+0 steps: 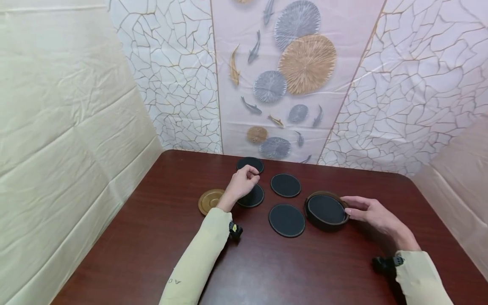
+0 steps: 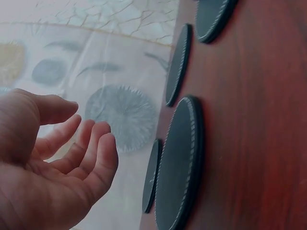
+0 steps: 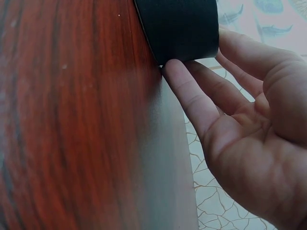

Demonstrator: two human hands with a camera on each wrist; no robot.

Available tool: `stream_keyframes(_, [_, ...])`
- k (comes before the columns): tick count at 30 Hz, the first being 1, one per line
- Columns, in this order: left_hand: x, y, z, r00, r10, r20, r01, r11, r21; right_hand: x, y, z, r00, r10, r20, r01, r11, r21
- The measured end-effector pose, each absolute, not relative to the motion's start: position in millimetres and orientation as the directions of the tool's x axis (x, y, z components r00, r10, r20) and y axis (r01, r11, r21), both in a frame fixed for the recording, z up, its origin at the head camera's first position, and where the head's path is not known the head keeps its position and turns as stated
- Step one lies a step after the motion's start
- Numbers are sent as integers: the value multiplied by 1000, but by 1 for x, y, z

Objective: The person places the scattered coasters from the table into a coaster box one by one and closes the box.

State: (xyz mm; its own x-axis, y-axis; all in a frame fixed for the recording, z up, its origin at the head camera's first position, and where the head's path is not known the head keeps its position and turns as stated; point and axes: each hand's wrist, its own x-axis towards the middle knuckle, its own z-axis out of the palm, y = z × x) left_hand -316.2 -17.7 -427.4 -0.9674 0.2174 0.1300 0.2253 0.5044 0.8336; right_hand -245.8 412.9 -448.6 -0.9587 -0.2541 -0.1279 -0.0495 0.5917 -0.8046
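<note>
So the left hand (image 1: 242,181) has nothing in it: fingers loosely bent, thumb apart from them, just hanging in the air over a couple of dark round coasters without touching either. The right hand (image 1: 375,215) is the busy one, gripping the right edge of a black round holder (image 1: 323,225), thumb at the rim and the other fingers against its side; the right wrist view has a fingertip right down by the holder's base. There's a dark disc (image 1: 327,209) sitting in the top of that holder, so it's right by the right thumb and well apart from the left hand. As for the loose coasters, the far coaster (image 1: 248,162) pokes out just past the left fingertips, and the near-left coaster (image 1: 254,197) is partly hidden under that hand. Then the upper middle coaster (image 1: 286,185) and the lower middle coaster (image 1: 286,220) lie flat between the left hand and the holder, the lower one just beside it. Pale stitching runs round their edges, pretty clear in the left wrist view. Over on the other side of the left wrist there's a tan disc (image 1: 209,201) with ring marks, partly covered by the arm. Everything's on a reddish-brown table (image 1: 305,271), with a patterned cloth (image 1: 244,127) hanging behind, all fish, round shapes and crackle lines.
</note>
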Motion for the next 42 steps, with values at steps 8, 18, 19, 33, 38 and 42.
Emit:
stream_keyframes(8, [-326, -33, -428, -973, 192, 125, 213, 549, 808, -247, 413, -449, -958, -259, -124, -61, 604, -795])
stream_keyframes(18, [-333, -43, -433, -974, 214, 77, 202, 663, 721, -245, 413, -445, -950, -282, -133, -46, 548, -835])
stream_keyframes(19, [-333, -43, -434, -972, 224, 65, 203, 675, 710, -245, 413, -445, -950, -283, -136, -39, 539, -841])
stream_keyframes(33, [-336, -47, -444, -969, 246, -13, 198, 809, 554, -245, 411, -445, -949, -276, -153, -10, 511, -859])
stream_keyframes(38, [-337, -45, -446, -973, 227, -51, 170, 844, 509, -244, 411, -445, -951, -270, -148, -16, 525, -851])
stream_keyframes(42, [-336, -43, -446, -975, 207, -77, 146, 866, 478, -244, 411, -446, -953, -267, -145, -18, 527, -850])
